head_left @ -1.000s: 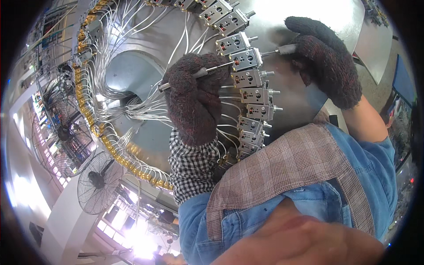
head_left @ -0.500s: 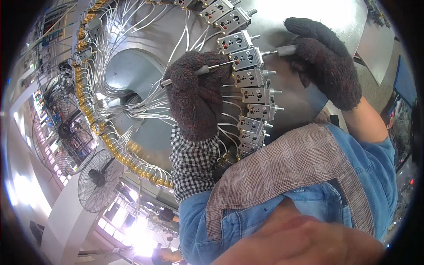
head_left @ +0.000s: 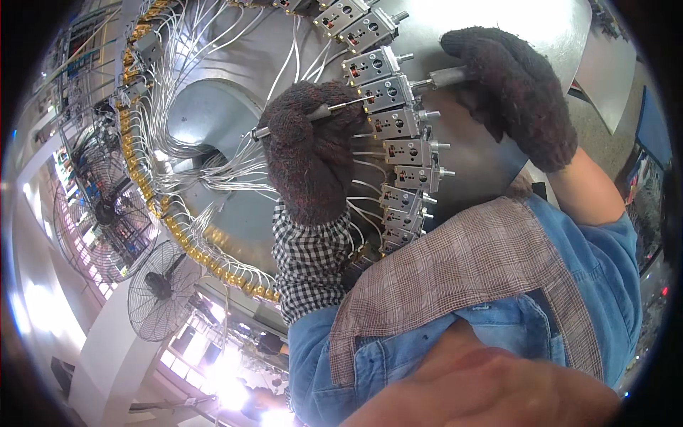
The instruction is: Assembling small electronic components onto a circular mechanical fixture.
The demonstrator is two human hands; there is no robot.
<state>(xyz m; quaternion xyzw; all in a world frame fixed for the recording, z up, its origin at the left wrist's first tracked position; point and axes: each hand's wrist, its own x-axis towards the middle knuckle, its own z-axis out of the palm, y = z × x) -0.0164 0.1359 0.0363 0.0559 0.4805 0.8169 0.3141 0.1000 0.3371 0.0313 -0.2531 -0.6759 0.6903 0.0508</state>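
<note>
Left hand (head_left: 307, 146) fingers curl around a slim probe (head_left: 318, 112), right hand (head_left: 518, 96) fingers pinch a gray-handled driver (head_left: 448, 76), apparently adjusting a metal control unit (head_left: 387, 92); steady alignment seems needed.

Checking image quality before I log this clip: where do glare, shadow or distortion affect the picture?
Head view: a bright patch at lower left is blown out; head view: the metal surface whitens at the top, darker below the right hand; head view: fisheye corners go black; head view: the metal units read fairly clearly.
</note>
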